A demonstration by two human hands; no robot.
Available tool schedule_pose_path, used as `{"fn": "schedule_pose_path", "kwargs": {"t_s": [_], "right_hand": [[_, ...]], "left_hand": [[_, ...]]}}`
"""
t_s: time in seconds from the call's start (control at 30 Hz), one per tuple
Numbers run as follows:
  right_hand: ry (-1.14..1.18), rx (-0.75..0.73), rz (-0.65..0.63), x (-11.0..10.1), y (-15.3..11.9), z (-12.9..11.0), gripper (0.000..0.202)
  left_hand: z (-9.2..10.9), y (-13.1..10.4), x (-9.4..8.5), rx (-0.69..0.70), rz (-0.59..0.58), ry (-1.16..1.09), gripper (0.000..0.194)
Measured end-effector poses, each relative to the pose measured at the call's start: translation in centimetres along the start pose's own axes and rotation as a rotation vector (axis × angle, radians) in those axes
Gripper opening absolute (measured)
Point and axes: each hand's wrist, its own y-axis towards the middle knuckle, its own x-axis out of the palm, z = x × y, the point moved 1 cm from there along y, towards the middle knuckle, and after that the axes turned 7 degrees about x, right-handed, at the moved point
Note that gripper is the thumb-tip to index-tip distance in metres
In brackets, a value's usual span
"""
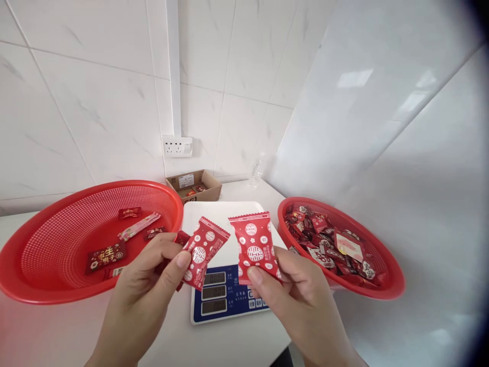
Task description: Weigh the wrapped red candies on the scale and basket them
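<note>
The left hand (pixel 147 285) pinches red packets (pixel 199 254) and the right hand (pixel 301 298) grips a matching packet (pixel 254 237), all over the near side of the scale (pixel 232 300). A left basket (pixel 40 255) and right basket (pixel 393 278) flank it; beyond, a cardboard box (pixel 212 192) sits near the counter's (pixel 168 339) back edge.

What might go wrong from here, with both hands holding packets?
The left hand pinches overlapping red packets, so one might slip out. If the right hand loosens, its red packet could drop onto the scale. The left hand also looks close to the left red basket and might bump it.
</note>
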Motion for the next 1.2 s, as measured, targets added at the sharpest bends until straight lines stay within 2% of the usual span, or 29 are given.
{"fn": "schedule_pose_path", "kwargs": {"t_s": [0.2,0.37,0.47,0.57,0.67,0.8,0.83,0.9,1.03,1.1,1.2], "right_hand": [[0.02,-0.073,-0.032,0.5,-0.2,-0.4,0.026],[0.001,-0.084,-0.044,0.5,0.1,-0.5,0.032],[-0.032,-0.102,-0.029,0.6,0.2,-0.9,0.028],[-0.044,-0.182,0.011,0.7,0.1,-1.1,0.02],[0.024,-0.201,0.039,0.9,-0.1,-0.6,0.019],[0.26,-0.08,0.133,1.2,-0.5,0.3,0.015],[0.302,-0.079,0.152,1.2,-0.6,0.4,0.021],[0.308,-0.137,0.127,1.3,-0.6,0.2,0.038],[0.2,-0.304,0.092,1.1,-0.6,-0.1,0.037],[0.14,-0.366,0.109,0.9,-0.7,0.1,0.042],[0.006,-0.483,0.051,0.9,-1.0,0.6,0.051]], "left_hand": [[0.4,-0.2,0.4,-0.047,0.001,0.036,0.027],[0.8,-0.3,0.9,-0.093,0.073,0.016,0.029],[0.8,-0.1,1.0,-0.039,0.034,0.036,0.028],[0.7,0.0,0.9,0.023,-0.001,0.064,0.026],[0.7,0.1,0.9,0.036,-0.003,0.089,0.026],[0.6,0.1,0.9,0.032,-0.002,0.104,0.027],[0.6,0.1,0.9,0.031,-0.003,0.103,0.027],[0.5,0.1,0.9,0.034,-0.004,0.1,0.027],[0.5,0.0,0.8,0.034,0.019,0.119,0.027],[0.6,-0.1,0.9,0.026,0.029,0.115,0.027],[0.7,-0.1,0.9,0.028,0.05,0.093,0.023]]}}
